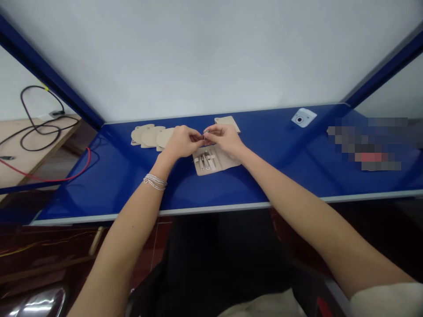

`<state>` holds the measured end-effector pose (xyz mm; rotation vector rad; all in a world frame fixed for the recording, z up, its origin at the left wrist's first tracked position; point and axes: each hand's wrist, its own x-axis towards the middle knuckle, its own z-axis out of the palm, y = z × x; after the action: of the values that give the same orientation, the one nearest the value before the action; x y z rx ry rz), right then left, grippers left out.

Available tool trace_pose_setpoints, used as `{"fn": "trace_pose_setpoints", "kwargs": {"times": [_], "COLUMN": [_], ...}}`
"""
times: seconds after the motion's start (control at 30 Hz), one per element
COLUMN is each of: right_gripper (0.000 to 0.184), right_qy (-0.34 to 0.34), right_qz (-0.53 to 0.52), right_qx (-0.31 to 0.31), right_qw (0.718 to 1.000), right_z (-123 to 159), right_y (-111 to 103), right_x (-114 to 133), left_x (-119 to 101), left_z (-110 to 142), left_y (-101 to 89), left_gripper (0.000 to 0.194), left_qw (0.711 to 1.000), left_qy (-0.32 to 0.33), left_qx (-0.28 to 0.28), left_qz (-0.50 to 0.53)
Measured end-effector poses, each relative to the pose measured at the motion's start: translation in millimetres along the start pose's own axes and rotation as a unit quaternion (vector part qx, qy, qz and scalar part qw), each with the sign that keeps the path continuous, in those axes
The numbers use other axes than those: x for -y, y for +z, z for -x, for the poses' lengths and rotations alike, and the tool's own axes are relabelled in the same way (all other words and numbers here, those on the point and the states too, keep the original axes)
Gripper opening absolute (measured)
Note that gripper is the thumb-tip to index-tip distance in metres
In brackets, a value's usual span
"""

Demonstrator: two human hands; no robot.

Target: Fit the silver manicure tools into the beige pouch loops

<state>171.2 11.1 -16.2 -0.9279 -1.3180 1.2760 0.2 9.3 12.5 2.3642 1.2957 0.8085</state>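
Clock: 12 = far side of bench, centre = the hands.

Room: white backing panel (211, 57) behind bench, blue frame strips running up both sides.
Bench: glossy blue tabletop (99, 185), pale edge along near side, runs L–R across view.
Side tbl: wood side table (20, 152) at approx 9 o'clock, lower than bench & apart from it. Black cable (36, 127) looped on top. Red wire (71, 169) runs from it toward bench corner.
Far R: pixelated patch (366, 143) at approx 3 o'clock on bench, contents can't be told.
Camera: white instant camera (304, 117) at approx 2 o'clock, lying on bench near far edge, well apart from hands.
Pcs: 3 overlapping beige round-edged pieces (148, 136) at 9 o'clock, nearest one just beside/partly behind L hand.
Card: beige flat piece (228, 123) at approx 1 o'clock, just behind R hand.
Case: open beige kit case (214, 160) at 6 o'clock, right under both hands, flat on bench. Small metal tools (206, 159) sit in it side by side.
L hand: L hand (180, 141), fingers closed in toward centre, silver bracelets (155, 182) on wrist.
R hand: R hand (224, 138), fingers also closed in, pale sleeve (386, 301) far down forearm.
Grip: both closed, fingertips meeting on small metal item (206, 133), held up above case. Exact kind too small to tell.
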Motion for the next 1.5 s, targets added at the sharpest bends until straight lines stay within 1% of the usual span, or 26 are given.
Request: {"fn": "trace_pose_setpoints", "kwargs": {"times": [0.13, 0.2, 0.27, 0.33, 0.47, 0.53, 0.6, 0.67, 0.73, 0.83, 0.93, 1.17, 1.33, 1.5], "right_gripper": [0.034, 0.035, 0.033, 0.03, 0.022, 0.019, 0.017, 0.018, 0.022, 0.025, 0.026, 0.031, 0.03, 0.024], "right_qy": [0.044, 0.07, 0.085, 0.077, 0.026, 0.006, -0.005, -0.01, -0.015, -0.02, -0.017, -0.01, 0.006, 0.016], "right_qz": [-0.048, -0.062, -0.053, -0.021, 0.048, 0.076, 0.103, 0.123, 0.136, 0.143, 0.138, 0.117, 0.122, 0.124], "right_qx": [0.005, 0.001, 0.0, 0.007, 0.02, 0.029, 0.038, 0.045, 0.051, 0.065, 0.079, 0.069, 0.075, 0.084], "right_qw": [0.998, 0.996, 0.995, 0.997, 0.998, 0.997, 0.994, 0.991, 0.989, 0.987, 0.987, 0.991, 0.99, 0.989], "right_z": [2, 2, 2, 2, 2, 3, 5, 7, 9, 10, 11, 14, 15, 16], "right_y": [1, 1, 0, -1, -1, 0, 3, 6, 8, 10, 10, 10, 10, 10], "right_x": [3, 3, 1, -2, -5, -4, -1, 1, 1, 0, -2, 4, 9, 9], "left_x": [-1, -2, -2, -3, -1, 2, 6, 11, 16, 20, 21, 18, 16, 17], "left_z": [0, 0, 0, 1, 2, 3, 3, 3, 3, 2, 2, 2, 2, 2], "left_y": [-2.2, -2.8, -3.0, -3.3, -9.4, -16.9, -25.5, -32.4, -35.2, -32.2, -27.0, -24.7, -23.9, -21.9], "left_gripper": [0.023, 0.022, 0.022, 0.023, 0.024, 0.025, 0.025, 0.025, 0.024, 0.023, 0.023, 0.016, 0.016, 0.016], "left_qw": [1.0, 1.0, 1.0, 0.999, 0.998, 0.995, 0.989, 0.988, 0.986, 0.98, 0.98, 0.98, 0.973, 0.976], "left_qy": [-0.009, -0.013, -0.015, -0.018, -0.024, -0.031, -0.041, -0.052, -0.072, -0.102, -0.106, -0.113, -0.143, -0.125], "left_qx": [-0.003, 0.002, 0.012, 0.026, 0.058, 0.094, 0.139, 0.141, 0.137, 0.157, 0.162, 0.164, 0.179, 0.173], "left_qz": [0.002, 0.003, 0.002, -0.001, 0.011, 0.021, 0.009, -0.028, -0.059, -0.06, -0.037, 0.005, 0.041, 0.044]}}
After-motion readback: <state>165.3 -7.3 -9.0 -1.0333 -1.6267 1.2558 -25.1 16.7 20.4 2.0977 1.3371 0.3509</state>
